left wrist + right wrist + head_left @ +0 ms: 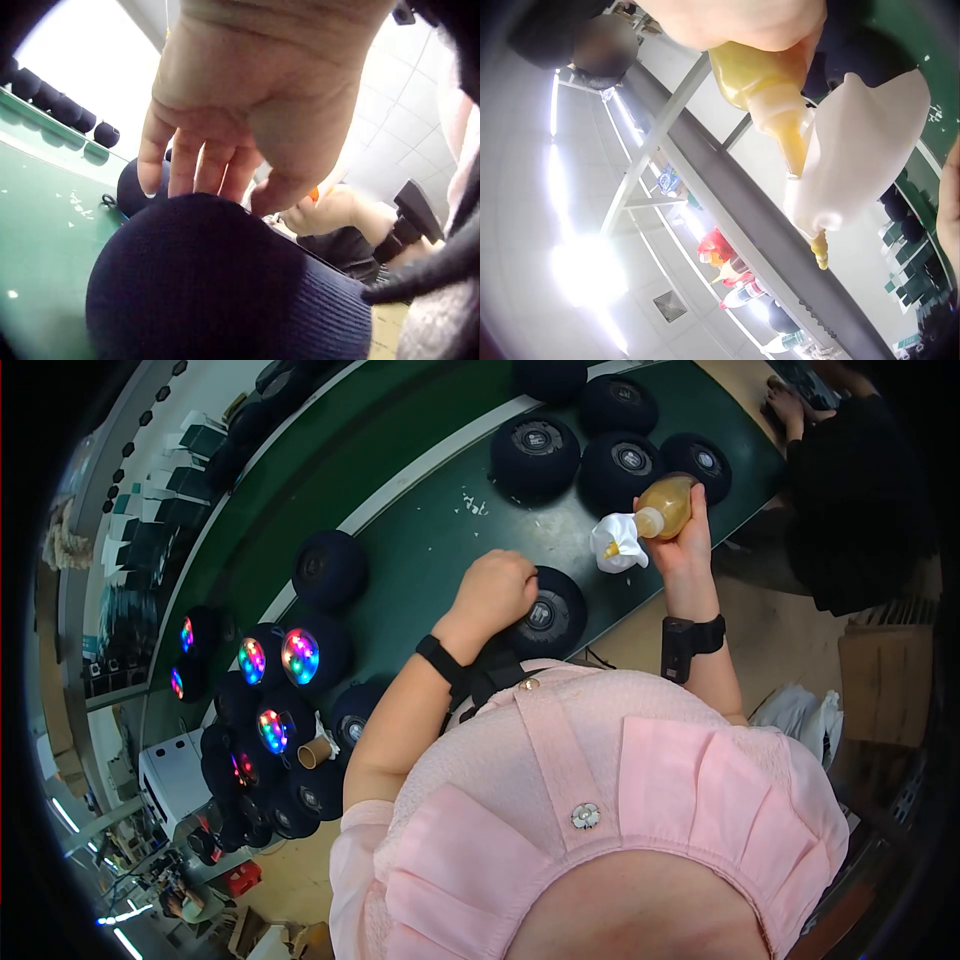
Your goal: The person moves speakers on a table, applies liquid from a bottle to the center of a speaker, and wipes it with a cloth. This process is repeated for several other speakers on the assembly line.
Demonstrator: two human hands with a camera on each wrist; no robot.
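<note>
My left hand (493,592) is at the near-left side of a round dark fabric-covered unit (548,616) with a grey disc on top. In the left wrist view the fingers of the left hand (255,97) reach down, fairly straight, at the upper edge of the dark ribbed fabric (202,277); whether they press on it cannot be told. My right hand (692,548) grips a squeeze bottle of amber liquid (672,500), its nozzle pointing down and left. A white cloth (618,544) hangs around the nozzle, whose yellow tip pokes out below it in the right wrist view.
Several dark round units (535,450) stand at the far end of the green table (430,525). More stand at the left, some with coloured lights (300,656), beside a cardboard tube (314,752). White flakes lie on the table. Another person (850,490) is at the right.
</note>
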